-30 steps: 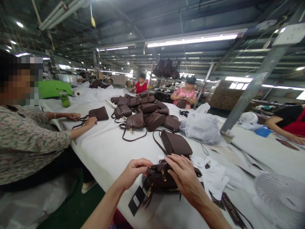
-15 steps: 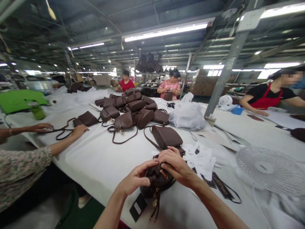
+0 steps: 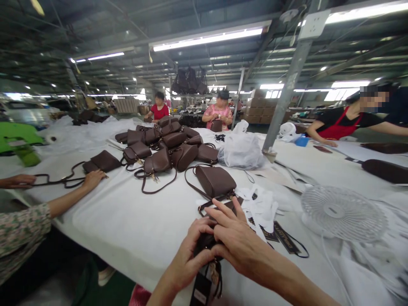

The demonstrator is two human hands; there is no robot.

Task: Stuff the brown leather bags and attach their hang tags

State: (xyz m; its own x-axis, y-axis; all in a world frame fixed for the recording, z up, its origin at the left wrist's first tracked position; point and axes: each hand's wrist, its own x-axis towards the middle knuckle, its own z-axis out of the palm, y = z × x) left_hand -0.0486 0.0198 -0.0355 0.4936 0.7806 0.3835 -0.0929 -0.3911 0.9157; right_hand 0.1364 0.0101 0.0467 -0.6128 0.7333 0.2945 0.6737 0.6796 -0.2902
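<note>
A small dark brown handbag [image 3: 204, 241] stands at the near edge of the white table, mostly covered by my hands. My left hand [image 3: 194, 248] is closed round its left side, thumb and fingers curled on the top. My right hand [image 3: 237, 238] lies over the top and right side, thumb against the bag and the other fingers reaching forward. What its fingertips pinch is hidden. From the bag's near side hang a black tag [image 3: 200, 291] and a corded tassel [image 3: 217, 278]. Just beyond lies another brown handbag [image 3: 215, 180] with a looped strap.
A pile of brown handbags [image 3: 174, 140] covers the table's middle. At left, a co-worker's hands [image 3: 94, 179] handle a bag and strap. To the right are white paper scraps [image 3: 263, 206], black tags [image 3: 287, 238] and a white fan [image 3: 344, 212]. A metal post [image 3: 283, 102] rises behind a plastic bag [image 3: 240, 148].
My right hand has spread forward over the handbag, and my left fingers have curled in closer. The view has turned slightly right. The co-worker's left hand has drawn the strap outward.
</note>
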